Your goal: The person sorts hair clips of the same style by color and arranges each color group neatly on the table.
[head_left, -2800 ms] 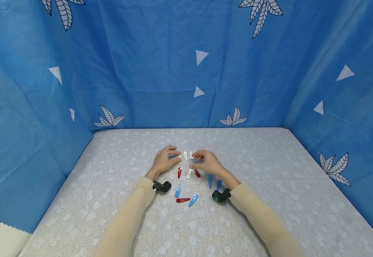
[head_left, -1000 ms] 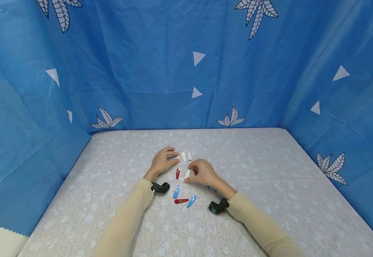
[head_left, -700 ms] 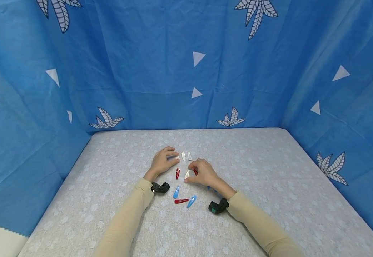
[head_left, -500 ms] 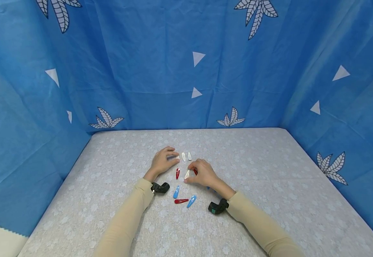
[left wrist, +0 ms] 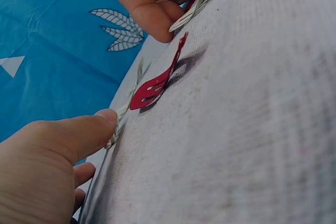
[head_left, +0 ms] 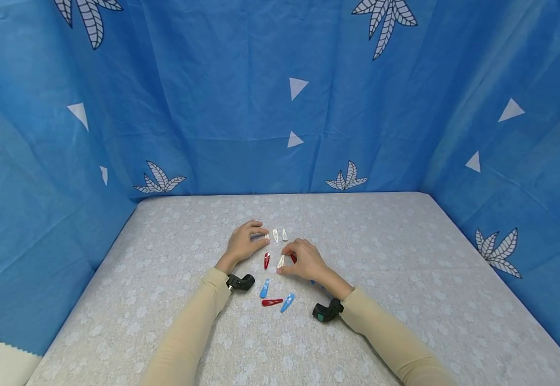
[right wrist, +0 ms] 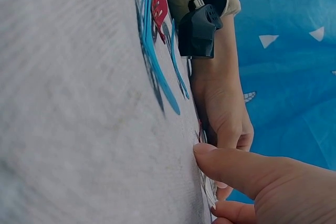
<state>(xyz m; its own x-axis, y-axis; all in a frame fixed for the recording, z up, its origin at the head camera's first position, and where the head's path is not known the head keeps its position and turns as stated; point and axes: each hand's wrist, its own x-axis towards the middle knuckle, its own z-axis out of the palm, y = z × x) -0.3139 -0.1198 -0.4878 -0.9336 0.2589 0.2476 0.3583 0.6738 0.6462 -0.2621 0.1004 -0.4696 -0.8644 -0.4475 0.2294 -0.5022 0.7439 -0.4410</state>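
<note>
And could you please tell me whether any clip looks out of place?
Yes, mildly: one red clip lies crosswise beside two blue clips, and a white clip at the right hand sits between two red ones, apart from the other white clips.

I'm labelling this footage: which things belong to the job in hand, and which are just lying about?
Apparently in the job:
white hair clips, one each in left hand and right hand
red hair clips
blue hair clips

Just around it:
blue backdrop
patterned tablecloth
black wrist cameras
</note>
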